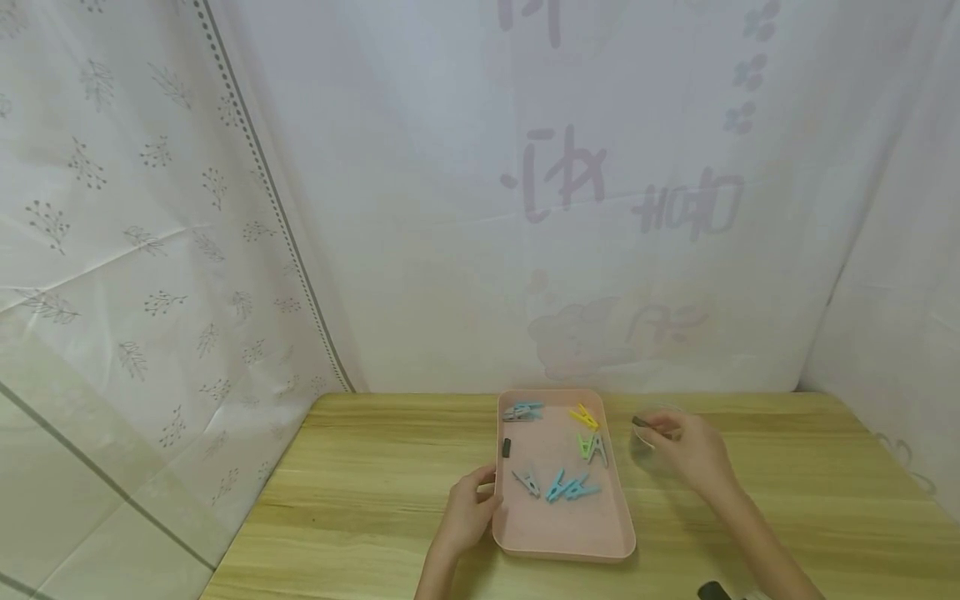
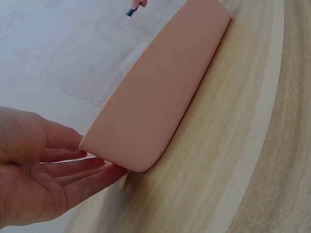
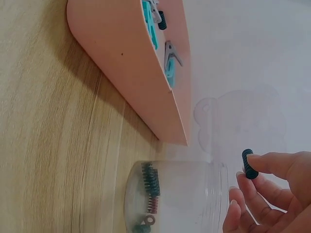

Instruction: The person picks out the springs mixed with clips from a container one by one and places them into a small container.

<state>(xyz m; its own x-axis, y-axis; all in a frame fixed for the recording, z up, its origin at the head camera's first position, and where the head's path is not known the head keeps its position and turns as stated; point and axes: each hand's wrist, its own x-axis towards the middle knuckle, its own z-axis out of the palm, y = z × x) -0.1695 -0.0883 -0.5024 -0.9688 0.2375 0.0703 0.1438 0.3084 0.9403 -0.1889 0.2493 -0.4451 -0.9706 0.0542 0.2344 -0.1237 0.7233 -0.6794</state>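
Between thumb and fingertips, my right hand (image 1: 693, 454) pinches a small black coil spring (image 3: 250, 164) at the mouth of a clear jar (image 3: 194, 194). Inside the jar lie black springs (image 3: 150, 179), a red spring (image 3: 153, 204) and a small ring (image 3: 149, 220). My left hand (image 1: 467, 508) touches the left side of the pink tray (image 1: 562, 537), its fairly straight fingers (image 2: 92, 189) along the edge. Within the tray are several clothespins: blue (image 1: 577, 487), grey (image 1: 528, 482), yellow (image 1: 584, 417) and green (image 1: 584, 446). Another black spring (image 1: 506, 448) sits by its left wall.
The wooden table (image 1: 360, 483) carries the tray and, on its right, the jar. A pale printed curtain (image 1: 435, 250) hangs behind the table's back edge. At the bottom of the head view, a dark object (image 1: 712, 590) shows by the right forearm.
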